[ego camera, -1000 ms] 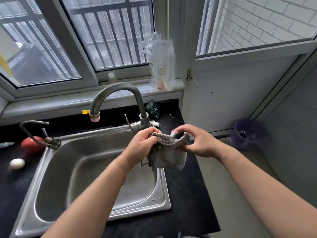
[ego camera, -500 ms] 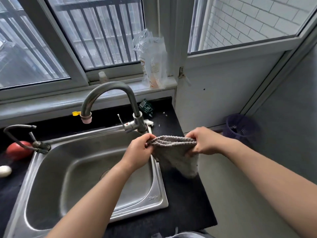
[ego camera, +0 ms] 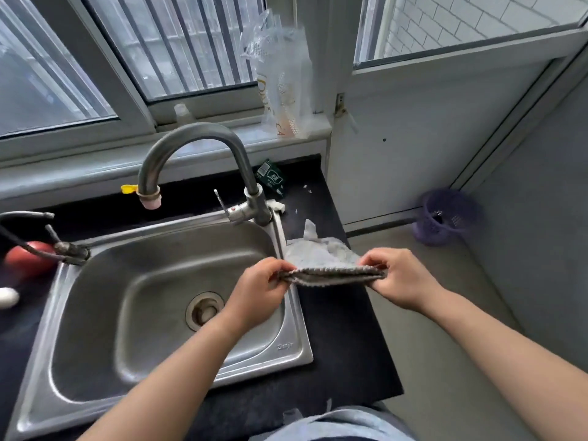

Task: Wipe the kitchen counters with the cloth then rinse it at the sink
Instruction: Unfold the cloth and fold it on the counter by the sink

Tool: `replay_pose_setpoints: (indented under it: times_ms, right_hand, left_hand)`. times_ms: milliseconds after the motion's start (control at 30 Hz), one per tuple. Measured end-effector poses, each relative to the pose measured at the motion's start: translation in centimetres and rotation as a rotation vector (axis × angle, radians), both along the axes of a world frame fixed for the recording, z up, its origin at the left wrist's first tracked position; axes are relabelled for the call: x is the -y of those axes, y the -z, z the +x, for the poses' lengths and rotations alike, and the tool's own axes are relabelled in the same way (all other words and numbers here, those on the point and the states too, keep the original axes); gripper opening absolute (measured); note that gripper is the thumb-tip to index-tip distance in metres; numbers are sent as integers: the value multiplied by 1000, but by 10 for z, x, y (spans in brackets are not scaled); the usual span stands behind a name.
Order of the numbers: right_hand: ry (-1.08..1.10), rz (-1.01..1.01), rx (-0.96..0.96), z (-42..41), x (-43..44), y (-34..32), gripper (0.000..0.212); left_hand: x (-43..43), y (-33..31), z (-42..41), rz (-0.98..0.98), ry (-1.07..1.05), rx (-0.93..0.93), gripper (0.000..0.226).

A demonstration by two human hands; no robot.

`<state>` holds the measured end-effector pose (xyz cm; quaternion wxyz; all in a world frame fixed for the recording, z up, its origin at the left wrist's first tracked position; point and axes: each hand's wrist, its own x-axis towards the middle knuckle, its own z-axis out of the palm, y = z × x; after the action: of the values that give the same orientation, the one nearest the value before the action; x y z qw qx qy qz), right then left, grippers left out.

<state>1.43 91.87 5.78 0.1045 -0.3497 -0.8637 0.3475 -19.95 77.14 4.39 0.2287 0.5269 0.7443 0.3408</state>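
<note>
A grey cloth (ego camera: 321, 256) is stretched flat between both hands, just right of the steel sink (ego camera: 95, 313), over the black counter (ego camera: 337, 345). My left hand (ego camera: 257, 294) pinches its left corner above the sink's right rim. My right hand (ego camera: 401, 278) pinches the right corner near the counter's edge. The cloth's near edge faces me and its far part sags toward the counter. The curved tap (ego camera: 191, 148) arches over the sink with no water running.
A small side tap (ego camera: 38, 240), a red tomato (ego camera: 25, 259) and a white egg (ego camera: 8, 297) lie at the left. A green packet (ego camera: 270, 178) and paper scraps sit behind the tap. A plastic bag (ego camera: 283, 81) stands on the sill. A purple basket (ego camera: 445, 218) is on the floor.
The bunched cloth has been pulled out flat between the hands. Both hands moved apart and lower, from in front of the tap to the counter right of the sink.
</note>
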Motion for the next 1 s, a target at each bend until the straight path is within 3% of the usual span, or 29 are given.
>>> replay_pose_setpoints:
  times_ms: [100, 167, 300, 467, 600, 700, 1000]
  right_hand:
    - [-38, -160, 263, 19, 27, 34, 23]
    - [-44, -226, 325, 25, 34, 46, 23]
    - [24, -317, 270, 23, 19, 47, 23]
    - [221, -280, 152, -1, -9, 55, 14]
    - [344, -256, 204, -19, -8, 76, 37]
    - [314, -307, 273, -25, 6, 86, 37]
    - [295, -295, 136, -23, 11, 89, 19]
  left_hand:
    - [31, 38, 23, -267, 63, 89, 15]
    - [40, 52, 34, -367, 91, 153, 13]
    - [29, 49, 30, -408, -15, 272, 17]
    - [-16, 46, 23, -252, -318, 279, 22]
    - [-35, 61, 27, -430, -257, 174, 47]
    - [-33, 70, 32, -484, -265, 158, 52]
    - [-12, 76, 56, -453, -317, 133, 21]
